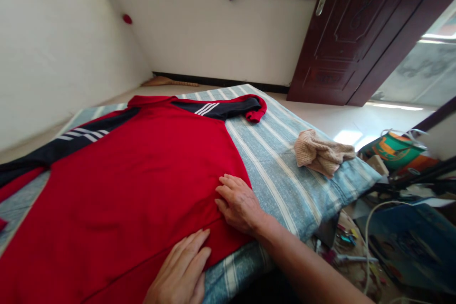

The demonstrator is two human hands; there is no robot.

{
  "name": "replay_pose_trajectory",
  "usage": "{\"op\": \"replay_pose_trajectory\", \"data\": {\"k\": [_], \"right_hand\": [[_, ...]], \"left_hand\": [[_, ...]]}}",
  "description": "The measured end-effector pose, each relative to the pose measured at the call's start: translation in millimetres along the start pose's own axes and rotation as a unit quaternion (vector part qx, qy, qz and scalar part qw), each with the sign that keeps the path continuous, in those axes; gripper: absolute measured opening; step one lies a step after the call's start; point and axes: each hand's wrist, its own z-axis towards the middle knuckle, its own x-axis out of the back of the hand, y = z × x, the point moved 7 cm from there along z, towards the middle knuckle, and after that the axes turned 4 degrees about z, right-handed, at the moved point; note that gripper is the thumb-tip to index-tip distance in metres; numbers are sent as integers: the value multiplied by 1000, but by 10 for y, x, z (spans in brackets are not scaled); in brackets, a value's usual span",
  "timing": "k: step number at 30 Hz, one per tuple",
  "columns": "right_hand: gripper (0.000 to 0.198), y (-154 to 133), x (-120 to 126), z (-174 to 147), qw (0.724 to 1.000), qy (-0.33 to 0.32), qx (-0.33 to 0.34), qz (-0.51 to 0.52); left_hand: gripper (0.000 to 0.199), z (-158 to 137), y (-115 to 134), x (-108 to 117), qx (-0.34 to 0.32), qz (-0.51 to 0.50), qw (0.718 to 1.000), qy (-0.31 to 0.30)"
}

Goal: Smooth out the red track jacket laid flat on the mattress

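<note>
A red shirt (142, 171) with dark sleeves and white stripes lies spread flat on a blue striped pad (278, 166). My right hand (238, 204) rests palm down on the shirt's right edge near the hem, fingers apart. My left hand (183, 270) lies flat on the hem at the bottom, fingers together and stretched out. Neither hand grips anything. The shirt's right sleeve (228, 107) points to the far side, its cuff red.
A beige knitted cloth (320, 152) sits crumpled on the pad's right corner. Bags, cables and clutter (392, 228) fill the floor at the right. A dark wooden door (356, 33) stands behind, and a white wall (53, 47) runs along the left.
</note>
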Motion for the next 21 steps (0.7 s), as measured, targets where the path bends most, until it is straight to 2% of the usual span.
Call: {"op": "replay_pose_trajectory", "data": {"k": [6,10,12,16,21], "right_hand": [[12,-30,80,-11,999,38,15,31],[12,-235,259,-136,991,101,75,55],[13,-396,324,-266,985,111,112,66],[15,-646,281,-562,981,67,166,70],[19,-647,58,-768,981,-13,191,22]], "left_hand": [[28,22,-3,49,2,-9,1000,15],[28,59,6,103,6,-1,1000,11],[29,61,5,113,2,-4,1000,11],[28,26,-35,94,-7,-30,999,26],[26,39,-86,81,-16,-46,998,30]]}}
